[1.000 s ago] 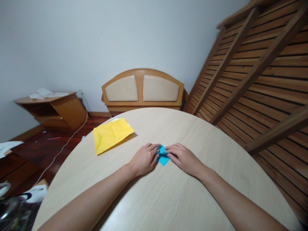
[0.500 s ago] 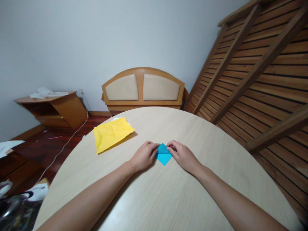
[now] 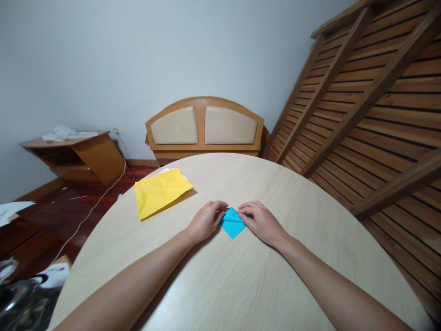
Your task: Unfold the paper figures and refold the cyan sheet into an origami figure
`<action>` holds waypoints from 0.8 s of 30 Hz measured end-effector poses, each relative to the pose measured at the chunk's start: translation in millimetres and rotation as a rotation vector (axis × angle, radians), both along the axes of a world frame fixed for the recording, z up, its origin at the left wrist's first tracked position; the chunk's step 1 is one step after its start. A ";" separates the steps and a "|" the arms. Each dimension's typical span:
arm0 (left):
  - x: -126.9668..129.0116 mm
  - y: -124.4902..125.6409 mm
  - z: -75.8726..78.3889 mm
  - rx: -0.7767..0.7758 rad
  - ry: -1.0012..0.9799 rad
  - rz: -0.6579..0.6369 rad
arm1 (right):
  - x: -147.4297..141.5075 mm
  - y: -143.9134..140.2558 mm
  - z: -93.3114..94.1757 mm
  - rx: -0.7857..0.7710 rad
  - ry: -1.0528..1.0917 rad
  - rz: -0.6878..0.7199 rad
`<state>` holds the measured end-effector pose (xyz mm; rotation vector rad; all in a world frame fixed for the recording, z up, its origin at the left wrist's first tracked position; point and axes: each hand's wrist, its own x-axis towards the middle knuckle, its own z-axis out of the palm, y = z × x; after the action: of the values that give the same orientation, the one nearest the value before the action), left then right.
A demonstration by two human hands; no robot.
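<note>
Two hands on a blue paper (image 3: pixel 233 223)

Left hand (image 3: pixel 204 221) and right hand (image 3: pixel 261 221) curl loosely, fingertips pinching its opposite corners flat on the table (image 3: pixel 241 285) — yellow sheet (image 3: pixel 159 192) well apart.

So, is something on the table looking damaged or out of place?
Nothing is damaged or spilled. The yellow paper is creased and juts past the table edge at the far left. The blue paper lies flat between the left hand and right hand, fingertips on it.

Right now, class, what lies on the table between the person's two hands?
In the head view, a small folded blue paper lies between left hand and right hand.
</note>
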<state>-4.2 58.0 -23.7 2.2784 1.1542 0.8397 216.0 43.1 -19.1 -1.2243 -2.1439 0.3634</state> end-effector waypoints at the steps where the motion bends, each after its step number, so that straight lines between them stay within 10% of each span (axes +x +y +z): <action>1: 0.3 -0.5 0.6 0.012 0.016 0.009 | -0.5 -1.2 1.2 -0.001 -0.019 -0.004; 24: 5.2 -15.2 7.3 -0.004 0.034 0.004 | -6.6 -7.7 -8.3 -0.177 0.093 -0.079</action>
<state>1.0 42.8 -16.4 2.2967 1.1751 0.8021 209.4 35.3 -27.4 -1.3581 -2.0126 0.5744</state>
